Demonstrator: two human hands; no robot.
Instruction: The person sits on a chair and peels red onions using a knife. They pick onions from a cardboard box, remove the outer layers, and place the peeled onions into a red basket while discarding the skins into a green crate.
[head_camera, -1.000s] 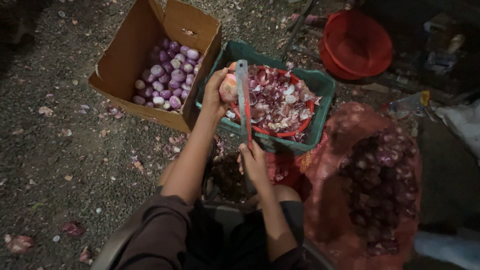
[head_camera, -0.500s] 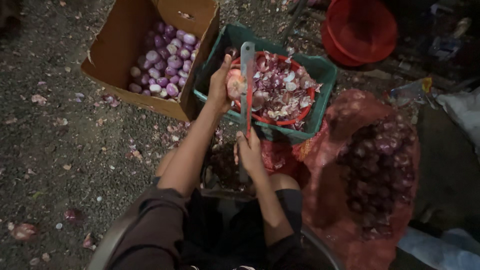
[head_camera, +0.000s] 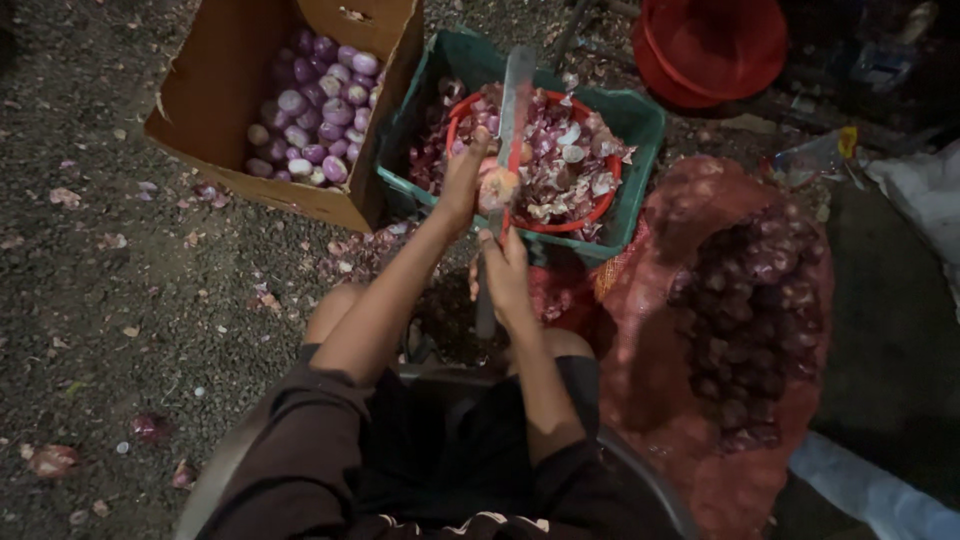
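The left hand (head_camera: 462, 185) has its fingers clamped on an onion (head_camera: 497, 186) over the red basket (head_camera: 600, 200). The right hand (head_camera: 505, 275) grips a long knife (head_camera: 514, 95). Trimming seems underway; next comes a careful cut.

Left hand (head_camera: 462, 185) with onion (head_camera: 497, 186) lower along the blade (head_camera: 512, 100); right hand (head_camera: 505, 272) shifted slightly up the handle

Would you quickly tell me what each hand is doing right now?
Left hand: closed on an onion against the blade.
Right hand: closed on the knife handle.
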